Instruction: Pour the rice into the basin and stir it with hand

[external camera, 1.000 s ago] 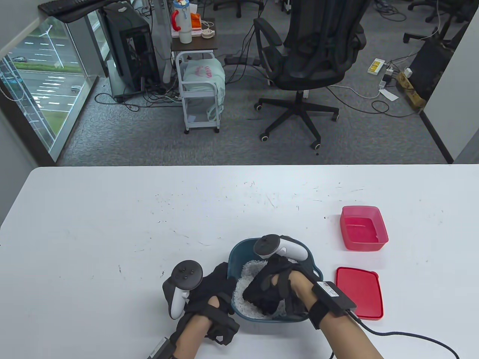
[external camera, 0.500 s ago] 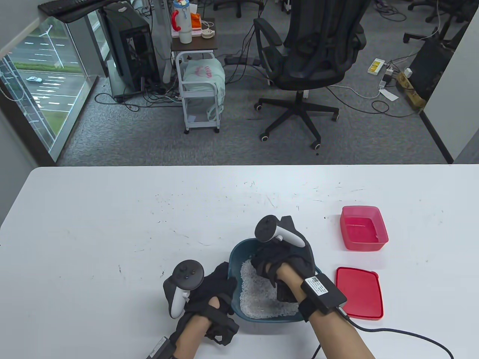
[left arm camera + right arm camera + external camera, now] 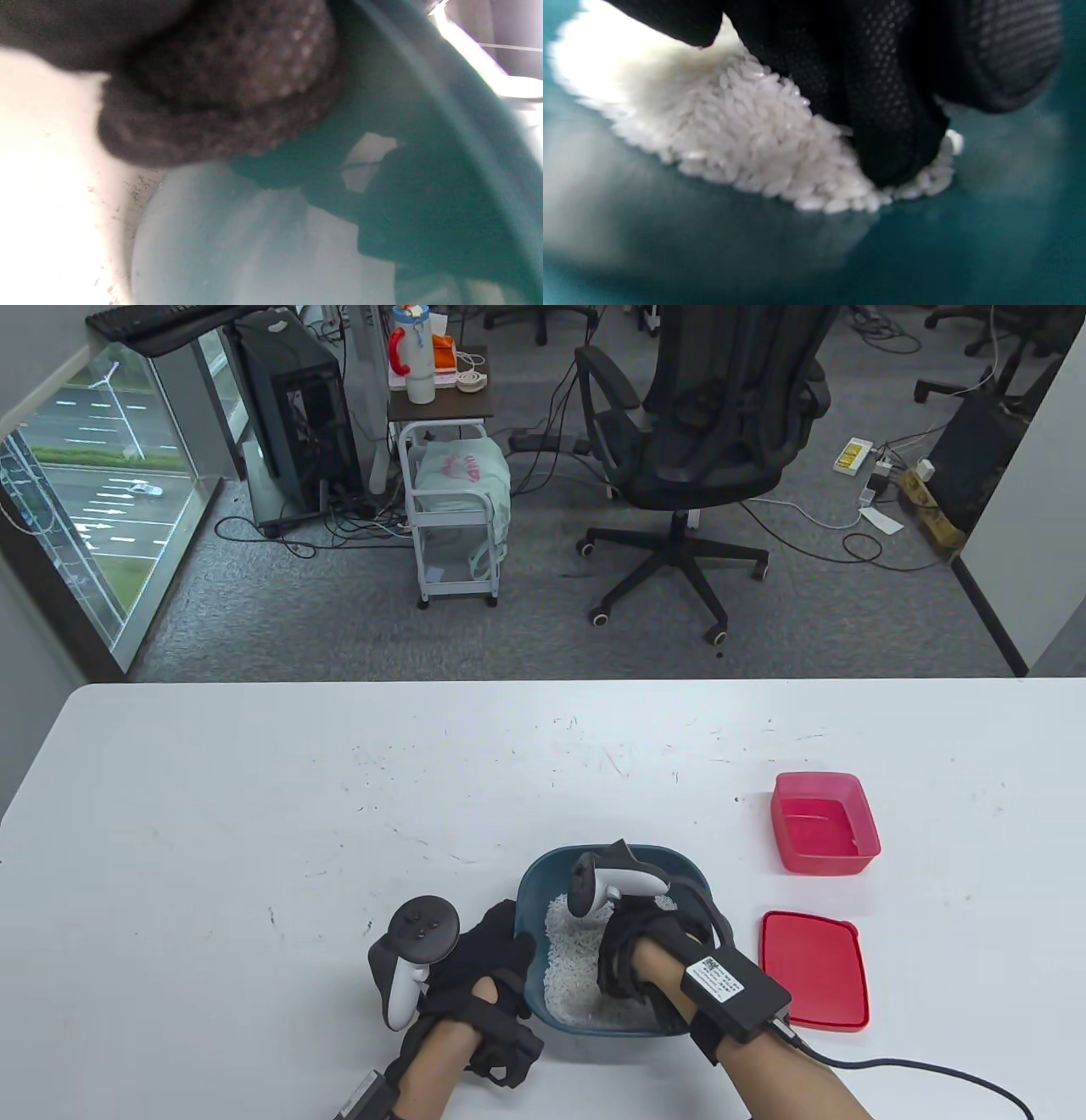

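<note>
A teal basin [image 3: 543, 872] stands near the table's front edge with white rice [image 3: 567, 963] heaped in its left half. My right hand [image 3: 626, 976] is inside the basin, its gloved fingers [image 3: 895, 127] pointing down with the tips dug into the rice [image 3: 746, 140] on the basin floor [image 3: 967, 254]. My left hand [image 3: 488, 963] lies against the basin's left side, and a curled gloved finger [image 3: 220, 84] presses on the outer wall of the basin [image 3: 445, 148]. The right fingertips are hidden in the table view.
A red container [image 3: 825, 824] sits to the right of the basin with its red lid [image 3: 814, 971] flat in front of it. A cable trails from my right wrist to the lower right. The white table [image 3: 254, 814] stretches left and back.
My right hand swept from the basin's far rim back toward its near side through the rice, and its tracker tipped over. The left hand and the basin stayed put.
</note>
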